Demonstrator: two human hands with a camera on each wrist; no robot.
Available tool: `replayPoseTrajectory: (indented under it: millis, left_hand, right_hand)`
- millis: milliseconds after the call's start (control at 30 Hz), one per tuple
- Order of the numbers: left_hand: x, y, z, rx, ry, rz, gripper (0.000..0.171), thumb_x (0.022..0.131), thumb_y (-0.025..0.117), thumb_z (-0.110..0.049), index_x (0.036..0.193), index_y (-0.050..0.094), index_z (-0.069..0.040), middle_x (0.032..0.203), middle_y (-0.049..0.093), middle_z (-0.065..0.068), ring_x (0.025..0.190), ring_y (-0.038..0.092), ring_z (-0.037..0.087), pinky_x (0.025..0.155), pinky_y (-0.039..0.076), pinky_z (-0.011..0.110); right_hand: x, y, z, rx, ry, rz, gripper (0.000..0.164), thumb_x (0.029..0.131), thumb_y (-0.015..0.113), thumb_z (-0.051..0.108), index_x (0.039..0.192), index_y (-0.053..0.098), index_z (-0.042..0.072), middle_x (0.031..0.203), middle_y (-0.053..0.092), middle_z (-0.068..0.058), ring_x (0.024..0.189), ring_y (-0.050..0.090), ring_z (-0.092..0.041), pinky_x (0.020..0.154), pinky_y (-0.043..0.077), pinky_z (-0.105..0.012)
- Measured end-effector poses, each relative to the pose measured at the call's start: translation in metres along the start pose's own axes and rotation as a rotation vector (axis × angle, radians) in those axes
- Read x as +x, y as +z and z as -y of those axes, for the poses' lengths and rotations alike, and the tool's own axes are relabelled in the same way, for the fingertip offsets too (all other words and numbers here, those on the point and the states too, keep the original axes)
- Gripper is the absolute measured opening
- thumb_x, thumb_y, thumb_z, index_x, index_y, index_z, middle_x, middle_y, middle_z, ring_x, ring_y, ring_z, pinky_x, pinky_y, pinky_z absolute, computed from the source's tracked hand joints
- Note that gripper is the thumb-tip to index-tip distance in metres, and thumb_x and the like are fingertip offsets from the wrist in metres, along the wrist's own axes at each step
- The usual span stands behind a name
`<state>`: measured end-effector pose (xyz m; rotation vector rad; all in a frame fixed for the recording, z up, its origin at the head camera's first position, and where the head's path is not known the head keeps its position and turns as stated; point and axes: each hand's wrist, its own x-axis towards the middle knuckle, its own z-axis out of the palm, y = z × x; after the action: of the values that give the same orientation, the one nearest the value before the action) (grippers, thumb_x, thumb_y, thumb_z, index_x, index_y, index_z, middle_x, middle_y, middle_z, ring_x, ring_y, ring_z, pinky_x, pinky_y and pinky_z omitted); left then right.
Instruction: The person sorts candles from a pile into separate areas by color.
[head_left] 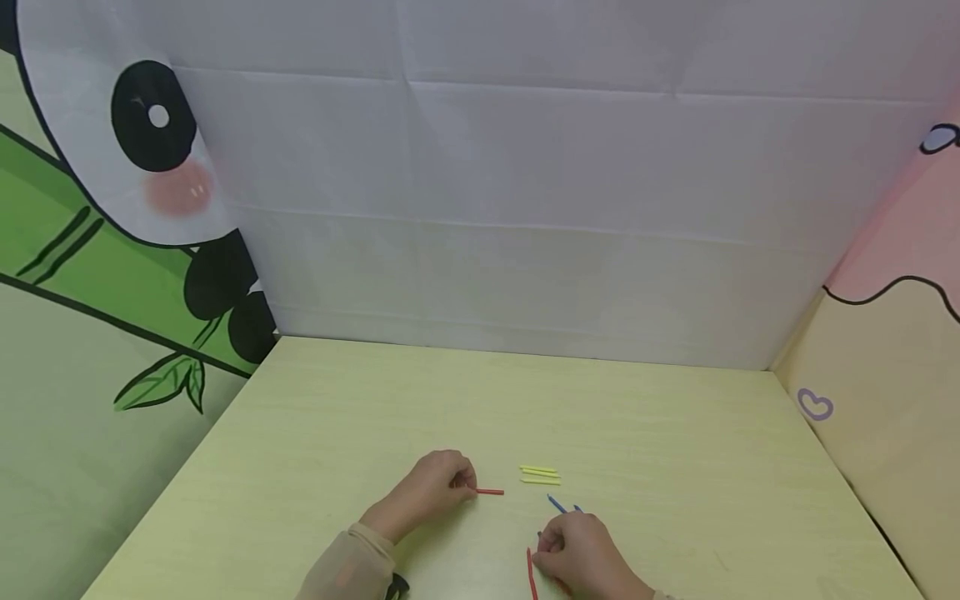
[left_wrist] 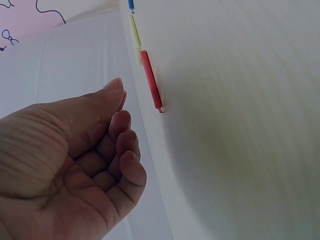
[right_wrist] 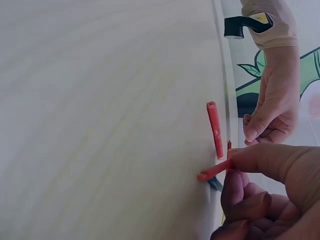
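In the head view my left hand (head_left: 438,483) is over the table, thumb and forefinger tips beside the near end of a red stick (head_left: 491,492). The left wrist view shows this red stick (left_wrist: 151,80) lying apart from the fingertips, the fingers loosely curled around nothing. My right hand (head_left: 585,554), lower down, pinches a short red stick (right_wrist: 215,170) between thumb and fingers, its free end angled toward the tabletop. Another red stick (head_left: 532,575) lies just left of that hand. Blue sticks (head_left: 557,503) lie beyond the right hand, partly hidden by it.
Several yellow sticks (head_left: 540,481) lie roughly parallel beyond the hands. The pale wooden table (head_left: 360,400) meets a white sheet (head_left: 525,167) at its back edge. Cartoon-printed sheets (head_left: 112,333) hang at both sides. A black strap piece (head_left: 397,586) is at the left cuff.
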<state>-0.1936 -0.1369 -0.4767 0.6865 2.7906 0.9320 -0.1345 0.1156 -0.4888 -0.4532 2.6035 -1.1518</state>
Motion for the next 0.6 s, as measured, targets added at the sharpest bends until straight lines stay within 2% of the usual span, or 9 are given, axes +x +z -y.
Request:
replayPoseTrajectory:
  millis: [233, 333, 600]
  left_hand:
    - [-0.003, 0.002, -0.002, -0.012, 0.009, 0.004, 0.014, 0.081, 0.077, -0.007, 0.075, 0.066, -0.014, 0.071, 0.053, -0.011, 0.066, 0.046, 0.004, 0.061, 0.043, 0.023]
    - [-0.003, 0.003, -0.002, -0.017, 0.004, 0.009, 0.015, 0.082, 0.077, -0.008, 0.075, 0.065, -0.014, 0.071, 0.053, -0.011, 0.066, 0.046, 0.004, 0.061, 0.043, 0.022]
    - [-0.002, 0.005, -0.001, -0.013, -0.015, 0.018, 0.015, 0.082, 0.076, -0.009, 0.075, 0.065, -0.015, 0.071, 0.052, -0.011, 0.065, 0.046, 0.003, 0.061, 0.043, 0.022]
  right_hand:
    - [-0.002, -0.007, 0.001, 0.093, -0.004, 0.015, 0.012, 0.077, 0.075, 0.012, 0.069, 0.068, 0.012, 0.067, 0.060, 0.010, 0.065, 0.050, -0.003, 0.060, 0.043, -0.022]
    - [-0.001, -0.008, 0.002, 0.101, 0.034, 0.035, 0.012, 0.078, 0.076, 0.015, 0.069, 0.068, 0.012, 0.066, 0.061, 0.009, 0.065, 0.050, -0.005, 0.059, 0.042, -0.022]
    - [0.000, -0.011, 0.002, 0.108, 0.054, 0.030, 0.011, 0.078, 0.077, 0.017, 0.070, 0.069, 0.012, 0.067, 0.063, 0.009, 0.064, 0.051, -0.006, 0.059, 0.043, -0.022]
